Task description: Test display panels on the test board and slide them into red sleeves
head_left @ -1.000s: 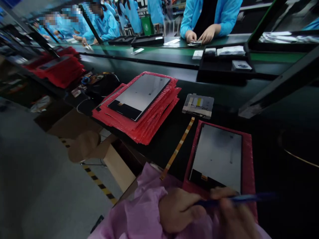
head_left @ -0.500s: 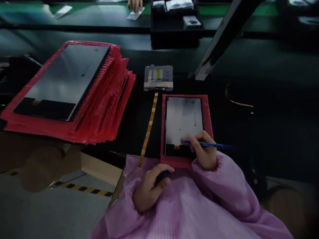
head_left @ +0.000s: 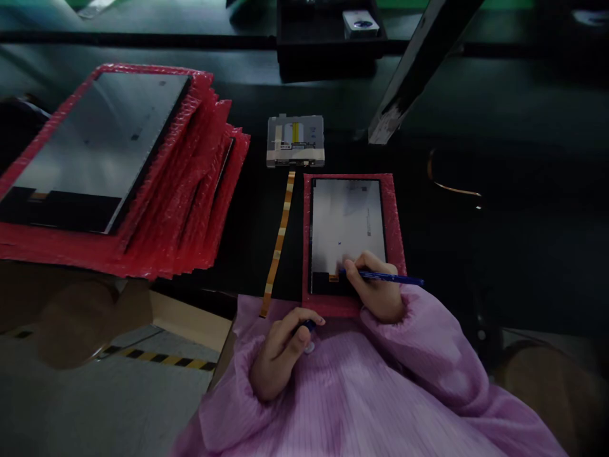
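Observation:
My right hand (head_left: 378, 292) is closed round a blue pen (head_left: 409, 280), whose tip is at the small orange connector (head_left: 333, 278) low on a display panel (head_left: 347, 219). The panel lies face-up on a red bubble-wrap sleeve (head_left: 396, 235), its lower right corner hidden by that hand. Near the table's front edge, my left hand (head_left: 278, 355) curls round a small dark blue object (head_left: 304, 325) with a pale round end, mostly covered by the fingers. Left of the panel lies a long orange flex cable (head_left: 278, 244), running from below a grey flat module (head_left: 295, 141).
A tall stack of red bubble-wrap sleeves (head_left: 190, 209) with a larger panel (head_left: 99, 146) on top stands at left. Behind are a black tray (head_left: 311, 44) with a white boxed part (head_left: 360, 24) and a slanted metal post (head_left: 404, 82). A thin curved strip (head_left: 451, 188) lies at right.
The pen tip has moved down and left to the connector. My left hand has turned slightly, showing the pale round end. The view has shifted, and the other person's hand at the back is gone.

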`<state>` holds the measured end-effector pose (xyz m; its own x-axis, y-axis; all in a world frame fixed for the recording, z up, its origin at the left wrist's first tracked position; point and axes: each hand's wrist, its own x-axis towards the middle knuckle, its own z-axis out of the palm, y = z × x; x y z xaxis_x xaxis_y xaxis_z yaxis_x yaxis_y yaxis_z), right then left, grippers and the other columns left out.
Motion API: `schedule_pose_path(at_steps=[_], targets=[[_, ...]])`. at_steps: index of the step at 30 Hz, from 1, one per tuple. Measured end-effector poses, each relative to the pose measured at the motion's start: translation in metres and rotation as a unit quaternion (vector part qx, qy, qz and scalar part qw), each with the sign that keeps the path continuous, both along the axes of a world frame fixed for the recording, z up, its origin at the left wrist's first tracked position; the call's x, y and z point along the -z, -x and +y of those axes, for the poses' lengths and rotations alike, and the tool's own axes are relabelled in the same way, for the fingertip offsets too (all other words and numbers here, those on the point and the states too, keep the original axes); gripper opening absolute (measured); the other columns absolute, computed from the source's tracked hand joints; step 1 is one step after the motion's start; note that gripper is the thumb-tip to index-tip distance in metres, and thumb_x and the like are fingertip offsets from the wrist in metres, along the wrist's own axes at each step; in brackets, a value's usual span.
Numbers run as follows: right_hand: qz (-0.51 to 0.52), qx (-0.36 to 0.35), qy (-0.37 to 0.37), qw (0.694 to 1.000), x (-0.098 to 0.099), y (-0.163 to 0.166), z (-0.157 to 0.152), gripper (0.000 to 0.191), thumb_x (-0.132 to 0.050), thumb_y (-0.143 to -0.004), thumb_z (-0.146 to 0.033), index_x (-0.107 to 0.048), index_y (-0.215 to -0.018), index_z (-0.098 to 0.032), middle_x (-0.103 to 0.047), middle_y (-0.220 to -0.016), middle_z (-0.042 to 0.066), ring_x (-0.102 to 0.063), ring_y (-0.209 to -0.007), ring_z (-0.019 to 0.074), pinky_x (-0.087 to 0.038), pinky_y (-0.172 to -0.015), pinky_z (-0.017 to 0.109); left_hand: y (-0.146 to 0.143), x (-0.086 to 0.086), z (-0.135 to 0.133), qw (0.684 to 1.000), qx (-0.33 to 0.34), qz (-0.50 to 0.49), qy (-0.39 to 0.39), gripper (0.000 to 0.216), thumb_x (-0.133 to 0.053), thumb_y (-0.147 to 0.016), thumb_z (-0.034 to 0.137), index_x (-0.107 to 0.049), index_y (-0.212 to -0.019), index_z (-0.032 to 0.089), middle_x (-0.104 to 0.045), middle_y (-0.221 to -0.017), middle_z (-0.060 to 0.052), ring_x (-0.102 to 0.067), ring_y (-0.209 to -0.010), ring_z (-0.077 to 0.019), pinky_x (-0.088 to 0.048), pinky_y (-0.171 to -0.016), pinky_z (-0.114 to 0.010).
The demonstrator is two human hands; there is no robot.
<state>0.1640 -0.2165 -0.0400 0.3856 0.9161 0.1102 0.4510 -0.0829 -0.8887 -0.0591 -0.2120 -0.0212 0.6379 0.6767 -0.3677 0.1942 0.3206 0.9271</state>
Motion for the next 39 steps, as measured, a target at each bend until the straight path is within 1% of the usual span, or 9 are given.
schedule_pose_path(at_steps=[5,7,10,14,24,27,30,33,39], targets=[[0.060,0.063,-0.053,0.995,-0.004,-0.003,-0.002,0.031,-0.056,-0.091,-0.029,-0.042,-0.065,-0.018,-0.047,-0.051,-0.005,-0.040,-0.043,0.0057,-0.032,-0.042,0.018,0.002,0.005,-0.004,0.999,-0.015,-0.016,0.028,0.035,-0.043,-0.095,0.045,-0.058,-0.114,0.020,-0.062,-0.097,-0.004,-0.054,-0.070,-0.0062,-0.042,-0.064,-0.017],[0.145,0.089,-0.085,0.982,-0.009,-0.003,-0.008,0.029,-0.052,-0.094,-0.029,-0.038,-0.070,-0.019,-0.046,-0.051,-0.006,-0.039,-0.039,0.0056,-0.029,-0.039,0.017,0.002,0.006,-0.005,0.999,-0.015,-0.017,0.031,0.035,-0.044,-0.095,0.045,-0.057,-0.116,0.021,-0.061,-0.089,-0.002,-0.053,-0.068,-0.0063,-0.042,-0.064,-0.017],[0.338,0.003,-0.074,0.938,-0.019,0.003,-0.022,0.027,-0.057,-0.092,-0.027,-0.039,-0.074,-0.019,-0.045,-0.052,-0.006,-0.039,-0.039,0.0051,-0.027,-0.038,0.016,0.000,0.004,-0.003,1.000,-0.001,-0.012,0.005,0.036,-0.045,-0.094,0.047,-0.059,-0.113,0.019,-0.057,-0.075,0.000,-0.050,-0.064,-0.0064,-0.039,-0.061,-0.017],[0.432,-0.134,0.001,0.892,-0.028,0.020,-0.033,0.027,-0.057,-0.092,-0.026,-0.040,-0.073,-0.018,-0.046,-0.056,-0.004,-0.037,-0.042,0.0033,-0.025,-0.039,0.014,-0.007,-0.003,0.001,0.998,0.029,-0.001,-0.059,0.039,-0.044,-0.094,0.050,-0.064,-0.107,0.018,-0.065,-0.095,-0.005,-0.058,-0.082,-0.0106,-0.044,-0.075,-0.020],[0.297,-0.177,-0.002,0.938,-0.022,0.031,-0.035,0.033,-0.048,-0.096,-0.040,-0.048,-0.072,-0.017,-0.045,-0.064,0.000,-0.044,-0.057,0.0081,-0.040,-0.052,0.017,-0.014,-0.005,0.003,0.991,0.060,-0.040,-0.116,0.050,-0.041,-0.092,0.056,-0.063,-0.112,0.015,-0.070,-0.101,-0.009,-0.065,-0.092,-0.0143,-0.049,-0.080,-0.023],[0.239,-0.176,0.000,0.955,-0.014,0.031,-0.044,0.039,-0.031,-0.100,-0.048,-0.060,-0.108,-0.023,-0.059,-0.103,0.007,-0.060,-0.094,0.0157,-0.053,-0.076,0.022,-0.018,-0.003,0.003,0.986,0.059,-0.107,-0.113,0.050,-0.045,-0.092,0.053,-0.050,-0.122,0.012,-0.067,-0.113,-0.014,-0.066,-0.103,-0.0162,-0.051,-0.087,-0.025],[0.112,-0.241,0.005,0.964,-0.008,0.027,-0.049,0.043,-0.028,-0.101,-0.039,-0.047,-0.138,-0.028,-0.050,-0.137,0.003,-0.045,-0.131,0.0169,-0.046,-0.101,0.020,-0.023,-0.005,0.002,0.982,0.071,-0.099,-0.147,0.056,-0.039,-0.093,0.057,-0.039,-0.126,0.011,-0.066,-0.113,-0.017,-0.066,-0.106,-0.0198,-0.053,-0.089,-0.031],[0.051,-0.309,-0.002,0.950,-0.012,0.020,-0.045,0.047,-0.025,-0.101,-0.034,-0.035,-0.148,-0.029,-0.042,-0.146,-0.001,-0.044,-0.133,0.0146,-0.043,-0.105,0.018,-0.028,-0.008,0.003,0.979,0.083,-0.072,-0.172,0.068,-0.031,-0.089,0.068,-0.035,-0.128,0.012,-0.068,-0.108,-0.018,-0.068,-0.100,-0.0224,-0.055,-0.083,-0.033],[0.041,-0.329,0.025,0.943,-0.029,0.020,-0.037,0.052,-0.032,-0.100,-0.031,-0.027,-0.151,-0.032,-0.039,-0.148,-0.003,-0.053,-0.124,0.0123,-0.047,-0.098,0.013,-0.034,-0.005,0.003,0.973,0.052,-0.099,-0.203,0.067,-0.029,-0.089,0.068,-0.033,-0.126,0.012,-0.069,-0.101,-0.017,-0.068,-0.101,-0.0234,-0.055,-0.079,-0.033]])
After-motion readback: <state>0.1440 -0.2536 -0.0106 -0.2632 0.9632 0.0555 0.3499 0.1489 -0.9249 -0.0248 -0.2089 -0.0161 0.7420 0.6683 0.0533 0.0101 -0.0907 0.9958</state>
